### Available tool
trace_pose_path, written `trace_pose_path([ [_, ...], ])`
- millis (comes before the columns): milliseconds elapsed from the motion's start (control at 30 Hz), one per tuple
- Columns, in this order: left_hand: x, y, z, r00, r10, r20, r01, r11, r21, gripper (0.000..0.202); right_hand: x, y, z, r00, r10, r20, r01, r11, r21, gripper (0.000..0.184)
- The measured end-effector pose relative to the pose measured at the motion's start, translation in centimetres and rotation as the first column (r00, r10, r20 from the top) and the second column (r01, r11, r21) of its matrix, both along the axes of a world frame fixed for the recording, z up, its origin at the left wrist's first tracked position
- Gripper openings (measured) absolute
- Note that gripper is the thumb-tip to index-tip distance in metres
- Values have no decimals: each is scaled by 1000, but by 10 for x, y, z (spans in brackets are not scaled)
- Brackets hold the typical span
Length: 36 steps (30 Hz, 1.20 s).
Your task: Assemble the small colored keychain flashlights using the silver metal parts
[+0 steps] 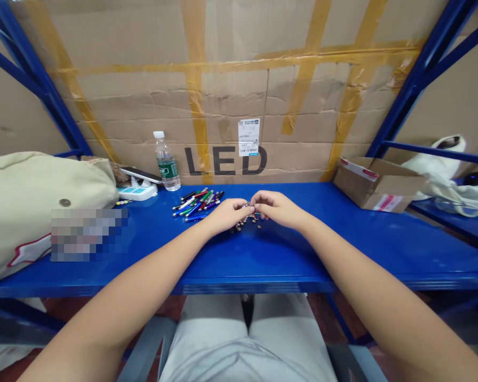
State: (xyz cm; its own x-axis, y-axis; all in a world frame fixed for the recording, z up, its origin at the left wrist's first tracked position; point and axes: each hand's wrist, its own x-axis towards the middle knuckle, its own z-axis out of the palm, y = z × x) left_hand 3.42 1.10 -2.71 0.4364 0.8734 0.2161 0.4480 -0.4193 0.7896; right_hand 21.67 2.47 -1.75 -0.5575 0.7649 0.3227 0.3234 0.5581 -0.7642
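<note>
Both my hands meet over the middle of the blue shelf (263,254). My left hand (228,213) is curled, its fingertips pinching a small silvery part (247,204). My right hand (274,207) is also curled, its fingertips touching the same small part from the right. Beneath the hands lies a scatter of tiny dark pieces (241,225). A pile of several coloured pen-like sticks (198,202) lies just left of my left hand.
A water bottle (167,162) stands at the back, beside a phone (140,174) on a white power strip (137,191). A beige bag (32,207) fills the left end. An open cardboard box (376,183) sits at the right. A taped cardboard wall (239,85) closes the back.
</note>
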Motion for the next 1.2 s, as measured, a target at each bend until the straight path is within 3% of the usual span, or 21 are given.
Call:
trace_pose_path([
  [233, -2, 3, 5, 988, 101, 114, -116, 983, 141, 27, -2, 4, -4, 994, -110, -7, 110, 986, 128, 27],
  [433, -4, 2, 5, 988, 122, 94, -135, 980, 145, 30, -1, 6, -4, 982, -172, 73, 156, 971, 182, 21],
  [700, -6, 5, 6, 983, 174, 54, -180, 971, 155, 32, 1, 10, -6, 983, -170, 70, 148, 957, 249, 21],
  [833, -5, 4, 7, 985, 174, 1, -172, 969, 177, 31, 1, 9, -7, 979, -180, 99, 137, 931, 340, 24],
  [967, -3, -1, 9, 988, 150, -26, -144, 976, 166, 32, 0, 7, -4, 972, -151, 180, 50, 881, 471, 24],
  [1067, -2, -3, 11, 985, 156, -72, -137, 966, 219, 32, -3, 3, -1, 935, -189, 302, -8, 837, 548, 21],
  [1200, -3, -2, 10, 978, 164, -130, -119, 947, 298, 30, -8, -6, 1, 828, -343, 444, 51, 834, 549, 20],
])
